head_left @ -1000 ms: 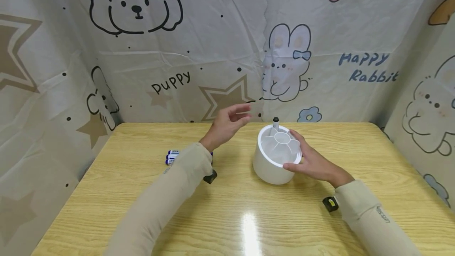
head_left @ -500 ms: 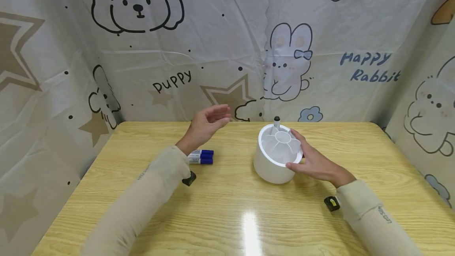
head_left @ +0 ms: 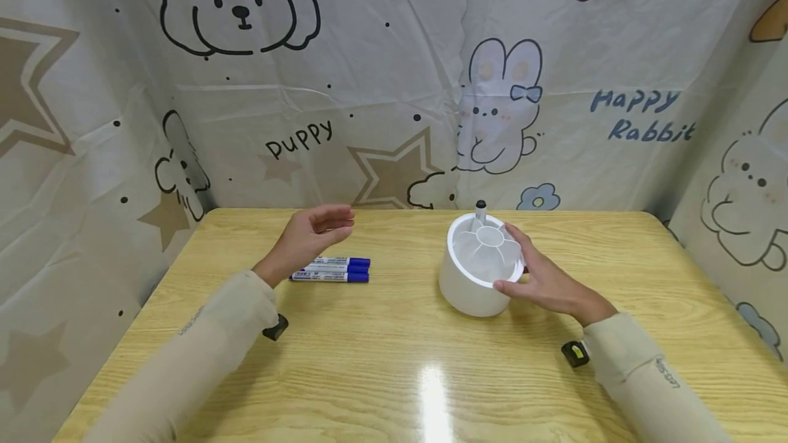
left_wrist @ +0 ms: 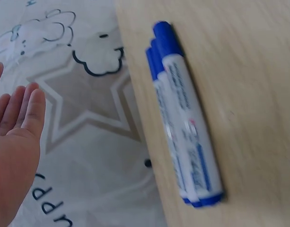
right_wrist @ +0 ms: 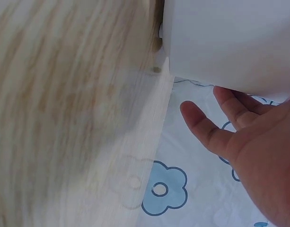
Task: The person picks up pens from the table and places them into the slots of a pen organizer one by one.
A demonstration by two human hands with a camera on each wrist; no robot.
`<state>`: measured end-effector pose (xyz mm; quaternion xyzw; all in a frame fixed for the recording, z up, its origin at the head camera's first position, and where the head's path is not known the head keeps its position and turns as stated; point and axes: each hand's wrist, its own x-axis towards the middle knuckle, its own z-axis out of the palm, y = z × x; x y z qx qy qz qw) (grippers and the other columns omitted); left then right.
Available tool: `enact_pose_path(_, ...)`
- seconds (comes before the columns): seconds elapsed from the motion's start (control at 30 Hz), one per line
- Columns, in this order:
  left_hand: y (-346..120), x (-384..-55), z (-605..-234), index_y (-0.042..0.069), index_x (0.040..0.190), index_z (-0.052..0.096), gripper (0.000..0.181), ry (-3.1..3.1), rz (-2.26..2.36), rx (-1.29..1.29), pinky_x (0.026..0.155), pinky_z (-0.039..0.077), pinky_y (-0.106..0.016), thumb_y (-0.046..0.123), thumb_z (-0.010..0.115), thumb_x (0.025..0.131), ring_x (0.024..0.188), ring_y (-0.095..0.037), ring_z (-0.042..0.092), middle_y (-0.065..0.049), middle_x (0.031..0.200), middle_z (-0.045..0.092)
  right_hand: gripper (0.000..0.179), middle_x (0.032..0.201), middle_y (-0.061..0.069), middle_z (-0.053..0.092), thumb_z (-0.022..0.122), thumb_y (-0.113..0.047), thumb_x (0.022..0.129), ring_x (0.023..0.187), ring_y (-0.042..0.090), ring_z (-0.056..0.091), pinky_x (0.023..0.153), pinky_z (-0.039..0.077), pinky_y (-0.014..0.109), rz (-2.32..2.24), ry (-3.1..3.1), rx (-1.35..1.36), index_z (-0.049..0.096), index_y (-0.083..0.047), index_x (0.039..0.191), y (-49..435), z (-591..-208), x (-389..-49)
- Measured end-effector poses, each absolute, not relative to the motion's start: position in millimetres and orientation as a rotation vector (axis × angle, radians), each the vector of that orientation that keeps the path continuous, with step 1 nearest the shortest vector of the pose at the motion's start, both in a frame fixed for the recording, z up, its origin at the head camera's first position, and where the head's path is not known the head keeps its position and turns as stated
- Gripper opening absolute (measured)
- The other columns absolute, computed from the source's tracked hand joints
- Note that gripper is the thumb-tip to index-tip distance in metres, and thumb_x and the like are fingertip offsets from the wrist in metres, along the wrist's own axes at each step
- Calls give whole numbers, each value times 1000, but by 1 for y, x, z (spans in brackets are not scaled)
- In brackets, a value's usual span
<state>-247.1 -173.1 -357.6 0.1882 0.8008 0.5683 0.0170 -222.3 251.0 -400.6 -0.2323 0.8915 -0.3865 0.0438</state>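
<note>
Right hand (head_left: pixel 544 282) holds the white divided holder (head_left: pixel 470 296) at its right side, thumb near the front rim; a dark-ended pen (head_left: pixel 481 210) pokes up at the back; over on the left, three blue-capped markers (head_left: pixel 335 270) lie side by side on the wooden table (head_left: pixel 369 354); left hand (head_left: pixel 308 238) hovers near them, nothing in its grasp!

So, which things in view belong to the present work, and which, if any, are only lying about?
Probably in the work:
white divided holder, held by the right hand
black-ended marker in the holder
three blue-capped markers near the left hand

Probably just surroundings, not loose items:
printed cloth behind the table
black devices at the wrists
</note>
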Motion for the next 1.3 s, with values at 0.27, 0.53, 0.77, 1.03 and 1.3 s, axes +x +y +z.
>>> enact_pose_path(0.27, -194, -244, -371, -3, 134, 58, 43, 2482, 1740, 514, 90, 54, -23, 12, 70, 96, 118, -31, 62, -20, 132, 62, 104, 149, 28, 37, 77, -29, 88, 121, 40, 54, 98, 48, 54, -1204, 2732, -691, 4, -7, 159, 250, -401, -222)
enact_pose_path(0.53, -209, -242, -381, -4, 133, 58, 42, 2507, 1664, 508, 91, 53, -21, 11, 69, 95, 118, -34, 62, -23, 131, 62, 105, 150, 28, 36, 78, -29, 86, 126, 44, 49, 103, 42, 62, -1204, 2760, -691, 5, -6, 159, 249, -402, -221)
enact_pose_path(0.77, -221, -240, -388, -9, 132, 58, 42, 2515, 1613, 522, 91, 52, -21, 6, 69, 95, 118, -37, 61, -25, 128, 62, 105, 151, 27, 35, 78, -30, 87, 128, 45, 48, 103, 39, 65, -1204, 2770, -692, 6, -6, 158, 248, -402, -221)
enact_pose_path(1.03, -224, -239, -387, -6, 132, 59, 42, 2541, 1580, 499, 90, 53, -22, 10, 69, 95, 118, -35, 61, -22, 129, 63, 107, 152, 29, 31, 80, -32, 85, 131, 48, 43, 105, 36, 67, -1177, 2775, -674, 7, 0, 156, 249, -397, -223)
enact_pose_path(1.3, -225, -239, -386, -5, 131, 60, 40, 2557, 1589, 487, 89, 53, -19, 9, 69, 95, 118, -35, 61, -22, 128, 63, 111, 152, 29, 33, 81, -33, 84, 134, 49, 40, 106, 32, 71, -1142, 2751, -701, 3, -11, 159, 250, -392, -229)
